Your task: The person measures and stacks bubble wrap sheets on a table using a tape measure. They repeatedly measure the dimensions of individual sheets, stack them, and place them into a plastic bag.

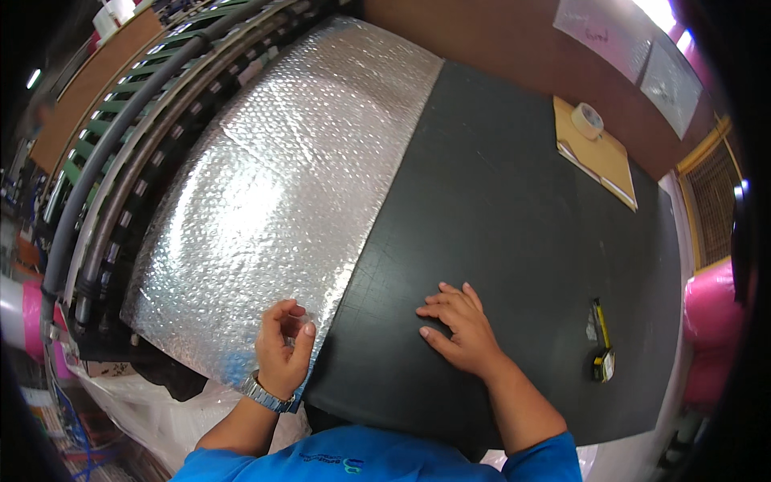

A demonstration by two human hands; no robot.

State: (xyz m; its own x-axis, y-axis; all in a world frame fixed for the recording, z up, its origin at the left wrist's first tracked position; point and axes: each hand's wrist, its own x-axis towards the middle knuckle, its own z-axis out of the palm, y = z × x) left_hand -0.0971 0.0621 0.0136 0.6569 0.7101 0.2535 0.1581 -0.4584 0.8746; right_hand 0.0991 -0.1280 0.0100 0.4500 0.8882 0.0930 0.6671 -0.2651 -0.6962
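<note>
Foil wrap (273, 193), silvery and bubbly all over, covers the left half of the black table (514, 217), reaching from the far edge right up to the near one. Left hand (283, 347) pinches the wrap's near right corner, fingers curled over the edge. Right hand (459, 327) lies flat and open on bare tabletop, holding nothing. Farther right: a tape measure (602, 353), a brown folder (598, 153) with a tape roll (588, 120) on it. Lots of bare table between.
</note>
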